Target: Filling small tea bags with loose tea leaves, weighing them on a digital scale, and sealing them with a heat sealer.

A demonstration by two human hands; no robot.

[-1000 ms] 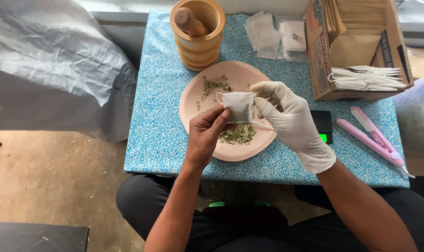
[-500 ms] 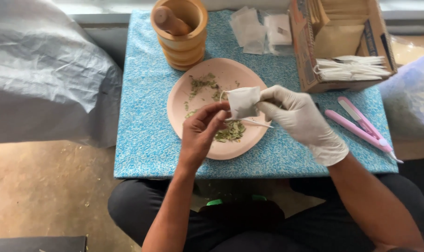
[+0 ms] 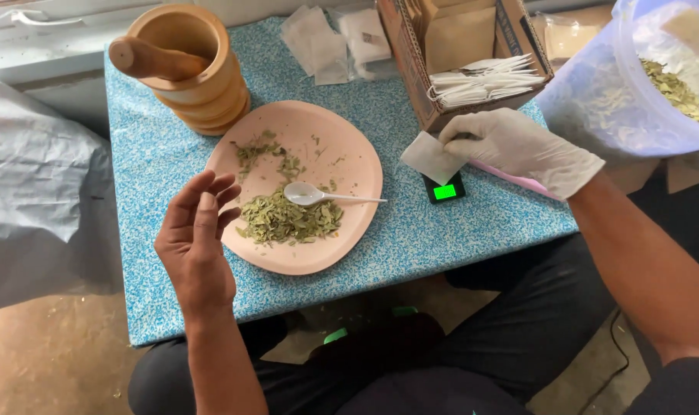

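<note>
A pink plate (image 3: pixel 353 138) lies on the blue speckled table (image 3: pixel 157 161) with a heap of dried green leaves (image 3: pixel 288 219) and a white plastic spoon (image 3: pixel 319 196) on it. My bare left hand (image 3: pixel 198 242) hovers over the plate's left rim, fingers loosely apart, holding nothing. My right hand (image 3: pixel 519 146), in a white glove, pinches a small white sachet (image 3: pixel 432 157) just above a little black scale with a green screen (image 3: pixel 444 189).
A wooden mortar with its pestle (image 3: pixel 184 65) stands at the back left. A cardboard box (image 3: pixel 461 54) holds white sachets, more packets (image 3: pixel 334 42) lie behind it, a pink tool (image 3: pixel 519 178) is under my right hand, and a clear tub of leaves (image 3: pixel 657 77) sits far right.
My hands have parted: the right hand carried the sachet off the plate to above the scale, and the left hand let go and hangs open. The spoon now rests on the plate.
</note>
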